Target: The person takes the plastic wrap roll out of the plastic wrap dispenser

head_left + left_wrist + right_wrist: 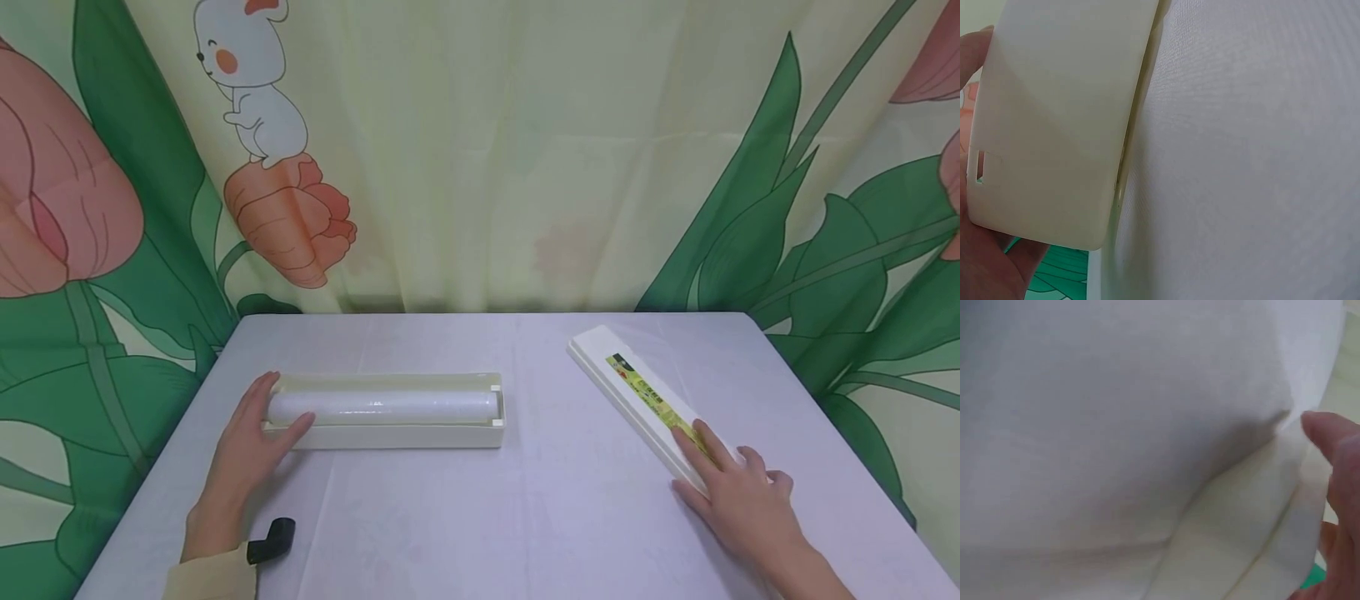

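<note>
A white open-topped cling film box (397, 437) lies lengthwise on the left of the table, with a shiny roll of cling film (382, 406) inside. My left hand (251, 446) holds its left end, thumb over the front edge and fingers at the back corner. The left wrist view shows the plain side of the box (1060, 125) with a small slot near its end. To the right lies the long white lid (600, 342), set diagonally with a yellow-green label. Its near end is in the grip of my right hand (746, 500), fingers over the top and thumb along the left edge.
A white cloth covers the table (450, 517). Behind it hangs a curtain (480, 167) printed with tulips, leaves and a rabbit on a carrot. A black device (272, 540) sits at the left cuff.
</note>
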A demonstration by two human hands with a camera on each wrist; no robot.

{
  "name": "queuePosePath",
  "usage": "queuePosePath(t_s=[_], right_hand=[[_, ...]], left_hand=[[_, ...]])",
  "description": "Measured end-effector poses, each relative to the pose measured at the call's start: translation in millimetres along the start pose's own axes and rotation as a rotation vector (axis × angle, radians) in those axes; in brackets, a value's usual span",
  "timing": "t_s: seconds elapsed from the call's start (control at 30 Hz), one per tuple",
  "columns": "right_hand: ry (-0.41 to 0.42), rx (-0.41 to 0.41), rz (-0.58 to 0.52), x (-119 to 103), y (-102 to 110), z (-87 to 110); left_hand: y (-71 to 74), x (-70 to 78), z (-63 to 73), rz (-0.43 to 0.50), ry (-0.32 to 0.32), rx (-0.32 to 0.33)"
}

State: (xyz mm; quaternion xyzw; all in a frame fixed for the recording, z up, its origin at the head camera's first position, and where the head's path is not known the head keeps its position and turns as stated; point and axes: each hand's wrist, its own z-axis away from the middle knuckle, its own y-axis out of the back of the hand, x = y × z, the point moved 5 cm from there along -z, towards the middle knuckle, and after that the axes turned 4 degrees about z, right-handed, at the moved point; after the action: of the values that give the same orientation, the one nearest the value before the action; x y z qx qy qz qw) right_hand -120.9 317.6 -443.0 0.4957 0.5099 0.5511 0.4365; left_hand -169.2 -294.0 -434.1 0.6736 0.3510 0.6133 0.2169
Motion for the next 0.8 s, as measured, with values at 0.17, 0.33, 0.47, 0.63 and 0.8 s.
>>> queuePosePath(t_s=[0.17, 0.33, 0.47, 0.63, 0.8], right_hand=[[0.092, 0.256, 0.022, -11.8, 20.9, -9.3], [0.186, 0.397, 0.002, -25.7, 34.7, -21.6], [0.220, 0.461, -0.008, -35.1, 39.7, -30.1], [0.245, 0.516, -0.018, -47.1, 45.5, -38.6], [0.286, 0.574, -0.033, -60.3, 53.0, -47.2]], left_hand=[[-0.6, -2.2, 0.2, 0.002, 0.000, -0.004], [-0.8, -2.6, 0.6, 0.001, -0.006, -0.001], [-0.5, -1.8, 0.6, 0.000, -0.022, 0.006], [0.0, -1.1, -0.1, 0.006, -0.030, 0.013], [0.2, -1.0, -0.6, 0.008, -0.033, 0.015]])
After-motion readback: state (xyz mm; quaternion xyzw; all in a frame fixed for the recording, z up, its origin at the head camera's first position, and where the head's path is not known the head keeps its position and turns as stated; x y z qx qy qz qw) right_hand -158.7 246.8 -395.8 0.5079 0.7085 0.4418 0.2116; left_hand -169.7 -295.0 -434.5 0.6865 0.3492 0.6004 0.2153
